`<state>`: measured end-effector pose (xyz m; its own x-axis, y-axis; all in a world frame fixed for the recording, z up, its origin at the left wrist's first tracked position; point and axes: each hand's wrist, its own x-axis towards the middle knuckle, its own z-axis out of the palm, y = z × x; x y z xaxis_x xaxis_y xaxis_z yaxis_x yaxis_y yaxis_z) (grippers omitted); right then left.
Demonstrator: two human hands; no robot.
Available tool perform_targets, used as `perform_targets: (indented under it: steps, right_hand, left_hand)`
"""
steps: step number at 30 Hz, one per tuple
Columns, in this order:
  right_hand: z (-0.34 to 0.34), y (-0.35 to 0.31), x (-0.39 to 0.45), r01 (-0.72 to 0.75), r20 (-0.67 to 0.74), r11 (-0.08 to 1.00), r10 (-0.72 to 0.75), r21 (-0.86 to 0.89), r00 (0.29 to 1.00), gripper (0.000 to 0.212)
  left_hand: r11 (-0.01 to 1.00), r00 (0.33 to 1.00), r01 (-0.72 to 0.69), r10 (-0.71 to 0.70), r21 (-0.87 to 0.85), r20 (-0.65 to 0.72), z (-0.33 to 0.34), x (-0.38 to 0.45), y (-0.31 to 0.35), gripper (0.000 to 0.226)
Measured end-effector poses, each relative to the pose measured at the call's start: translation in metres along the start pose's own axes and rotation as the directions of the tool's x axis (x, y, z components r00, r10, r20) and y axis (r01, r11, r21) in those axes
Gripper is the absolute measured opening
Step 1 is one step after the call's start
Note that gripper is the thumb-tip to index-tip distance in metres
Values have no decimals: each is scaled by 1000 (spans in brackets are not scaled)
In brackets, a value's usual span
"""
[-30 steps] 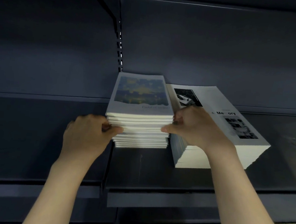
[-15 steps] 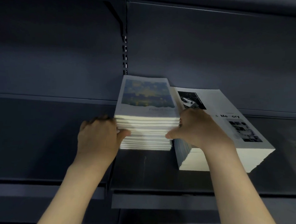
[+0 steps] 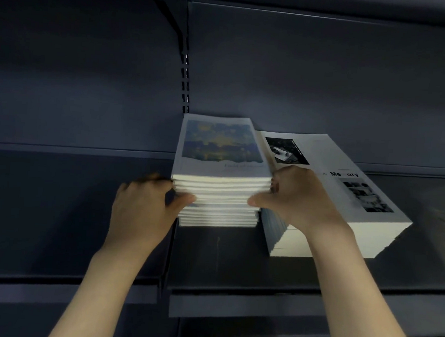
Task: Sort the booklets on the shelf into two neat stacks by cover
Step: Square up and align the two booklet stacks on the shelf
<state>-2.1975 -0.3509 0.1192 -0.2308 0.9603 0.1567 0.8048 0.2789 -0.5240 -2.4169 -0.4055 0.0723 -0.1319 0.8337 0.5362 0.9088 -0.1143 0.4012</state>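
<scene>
Two stacks of booklets lie side by side on the dark shelf (image 3: 57,210). The left stack (image 3: 218,194) has a blue and yellow painted cover on top. The right stack (image 3: 344,202) shows a white cover with black-and-white photos and lies at a slant. My left hand (image 3: 143,210) grips the left side of the painted-cover stack, thumb on its front edge. My right hand (image 3: 295,198) grips that stack's right side, fingers between the two stacks and partly hiding the right cover's title.
The shelf's back panel (image 3: 325,83) rises right behind the stacks, with a slotted upright (image 3: 185,82) and a bracket above the left stack. The shelf's front lip (image 3: 234,304) runs below my wrists. A lighter floor patch shows at the bottom right.
My left hand has slid closer against the painted-cover stack's left side. The upper and lower booklets of that stack now line up more evenly. The right stack has not moved.
</scene>
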Motion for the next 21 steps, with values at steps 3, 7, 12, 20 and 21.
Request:
perform_targets:
  steps: [3, 7, 12, 20, 21]
  right_hand:
    - [-4, 4, 1, 27, -4, 998, -27, 65, 1000, 47]
    - [-11, 6, 6, 81, 13, 996, -82, 37, 997, 46]
    - [-11, 7, 11, 111, 35, 994, -110, -24, 993, 36]
    - [-8, 10, 12, 108, -7, 994, -108, 5, 994, 40]
    - [-7, 10, 12, 107, -13, 994, -107, 15, 994, 45]
  left_hand:
    - [990, 994, 107, -106, -91, 15, -5, -1, 6, 58]
    - [989, 995, 97, -98, -115, -7, -10, 2, 6, 56]
    - [993, 998, 48, -53, -104, -38, -9, 3, 9, 50]
    - [995, 996, 47, -53, -83, -68, -5, 2, 10, 30]
    - [995, 995, 51, -57, -84, -79, -4, 2, 11, 27]
